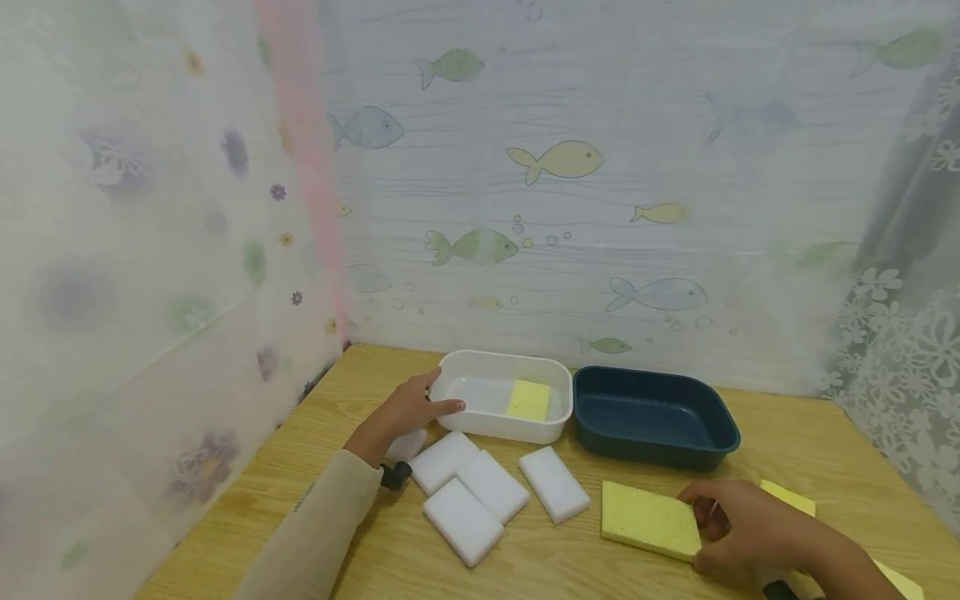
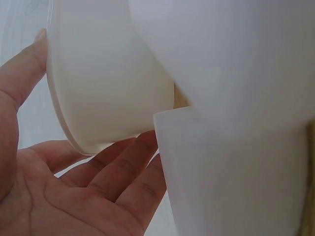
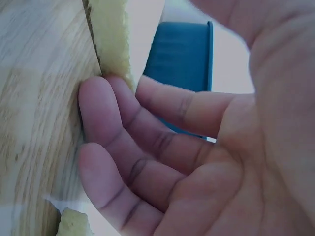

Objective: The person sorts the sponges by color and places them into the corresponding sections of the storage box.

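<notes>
My left hand (image 1: 411, 407) grips the left end of a white plastic basin (image 1: 487, 427), thumb at the rim. In the left wrist view its fingers (image 2: 123, 169) curve around the basin's outer wall. A yellow sponge (image 1: 529, 400) lies inside that basin. At the right, my right hand (image 1: 757, 529) holds the right end of a larger-looking yellow sponge (image 1: 648, 518) between thumb and fingers. The right wrist view shows curled fingertips (image 3: 98, 101) against this sponge's end, close over the wood. Its palm hides part of another yellow sponge (image 1: 787, 497) behind.
A dark blue basin (image 1: 652, 450) stands right of the white one. Several white sponges (image 1: 463, 521) lie on the wooden table (image 1: 555, 558) before the white basin, some overlapping. Another yellow piece (image 1: 900, 579) sits at the lower right. Patterned curtains (image 1: 480, 200) border the table's back and sides.
</notes>
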Demonstrator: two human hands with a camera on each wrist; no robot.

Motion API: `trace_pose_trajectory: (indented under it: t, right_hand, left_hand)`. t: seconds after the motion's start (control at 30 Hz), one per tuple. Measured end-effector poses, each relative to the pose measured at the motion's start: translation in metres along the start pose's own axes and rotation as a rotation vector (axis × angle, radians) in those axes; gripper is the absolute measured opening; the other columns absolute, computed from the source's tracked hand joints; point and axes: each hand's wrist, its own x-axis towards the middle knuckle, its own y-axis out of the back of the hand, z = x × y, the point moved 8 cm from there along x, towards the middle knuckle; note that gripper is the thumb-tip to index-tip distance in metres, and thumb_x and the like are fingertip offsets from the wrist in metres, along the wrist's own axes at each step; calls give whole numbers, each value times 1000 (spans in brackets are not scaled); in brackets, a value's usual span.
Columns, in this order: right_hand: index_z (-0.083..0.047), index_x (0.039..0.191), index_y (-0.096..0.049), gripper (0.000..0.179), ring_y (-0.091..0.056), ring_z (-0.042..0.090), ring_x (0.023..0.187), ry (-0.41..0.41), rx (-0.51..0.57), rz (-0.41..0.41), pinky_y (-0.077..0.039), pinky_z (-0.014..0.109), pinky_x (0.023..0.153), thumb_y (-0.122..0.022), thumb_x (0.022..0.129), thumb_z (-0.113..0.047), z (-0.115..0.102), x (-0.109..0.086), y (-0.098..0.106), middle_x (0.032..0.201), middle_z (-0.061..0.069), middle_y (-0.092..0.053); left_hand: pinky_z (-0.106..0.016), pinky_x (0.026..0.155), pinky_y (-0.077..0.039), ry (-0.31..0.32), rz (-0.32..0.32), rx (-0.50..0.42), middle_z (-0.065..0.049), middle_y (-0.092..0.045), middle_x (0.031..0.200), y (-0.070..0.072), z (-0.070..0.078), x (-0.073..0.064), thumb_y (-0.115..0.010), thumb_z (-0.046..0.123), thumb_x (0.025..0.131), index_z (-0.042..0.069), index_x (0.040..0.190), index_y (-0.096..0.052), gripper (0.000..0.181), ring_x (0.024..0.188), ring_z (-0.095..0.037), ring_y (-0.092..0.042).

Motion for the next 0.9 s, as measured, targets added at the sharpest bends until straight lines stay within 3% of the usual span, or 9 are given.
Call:
trace_pose_trajectory:
  t: [0.47, 0.9]
  right_hand:
    - [12, 135, -57, 71, -64, 2, 82, 0, -97, 51, -55, 26, 68, -87, 83, -26, -3, 3, 1, 103, 7, -64]
    - [11, 134, -58, 69, -63, 2, 77, 14, -108, 53, -52, 26, 65, -86, 84, -27, -7, 4, 0, 102, 8, -64]
  left_hand:
    - [-53, 109, -46, 12, 5, 6, -19, -44, 160, -1, -2, 2, -74, 62, 88, 6, 165, -24, 107, 137, -35, -54]
    - [-53, 110, -46, 6, 5, -2, -19, -44, 160, 0, -4, 2, -74, 61, 89, 6, 165, -23, 107, 138, -34, -53]
